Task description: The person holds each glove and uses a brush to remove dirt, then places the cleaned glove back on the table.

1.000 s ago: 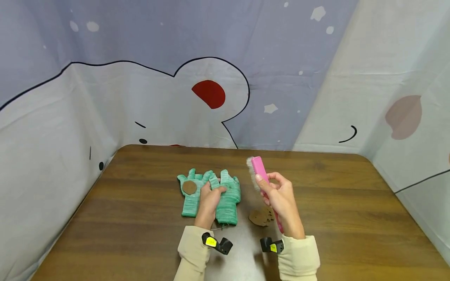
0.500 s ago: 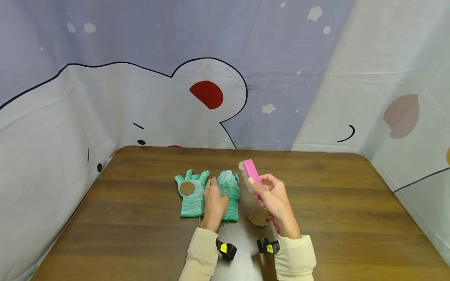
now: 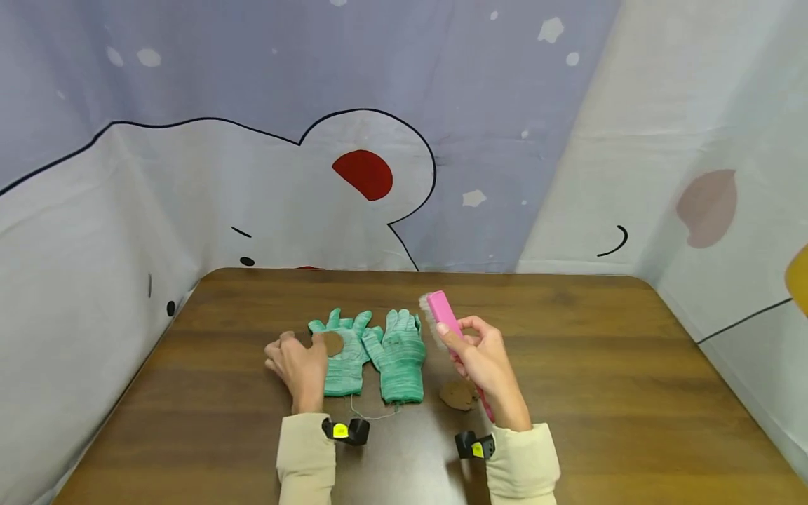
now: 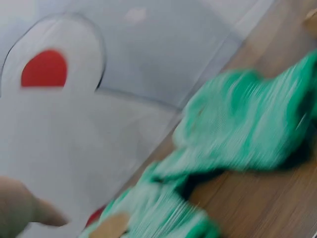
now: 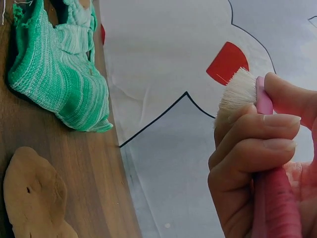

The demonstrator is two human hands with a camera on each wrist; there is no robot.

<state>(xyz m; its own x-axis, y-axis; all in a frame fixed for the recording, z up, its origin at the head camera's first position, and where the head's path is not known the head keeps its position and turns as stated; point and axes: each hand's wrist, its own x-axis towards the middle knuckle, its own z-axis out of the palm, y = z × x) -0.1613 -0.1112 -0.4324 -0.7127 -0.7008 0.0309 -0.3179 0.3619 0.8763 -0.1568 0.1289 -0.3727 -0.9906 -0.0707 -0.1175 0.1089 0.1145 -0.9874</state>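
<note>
My right hand (image 3: 482, 365) grips a pink-handled brush (image 3: 447, 312) with pale bristles, held upright and tilted over the table. In the right wrist view its fingers curl round the pink handle (image 5: 277, 208). My left hand (image 3: 299, 368) is at the left side of a pair of green knitted gloves, fingers loosely bent and holding nothing. A flat round brown piece (image 3: 333, 344) lies on the left glove (image 3: 344, 379), close by my left thumb. The right glove (image 3: 402, 365) lies beside it, palm area creased. The left wrist view is blurred.
A flat brown clay-like lump (image 3: 457, 395) lies on the wooden table (image 3: 600, 379), under and left of my right hand. A loose thread (image 3: 375, 417) trails from the gloves' cuffs. A printed curtain (image 3: 480, 126) stands behind the table's far edge.
My left hand has let go of the right glove and moved left, past the left glove. The right glove now lies flatter. My right hand keeps the brush, shifted slightly left.
</note>
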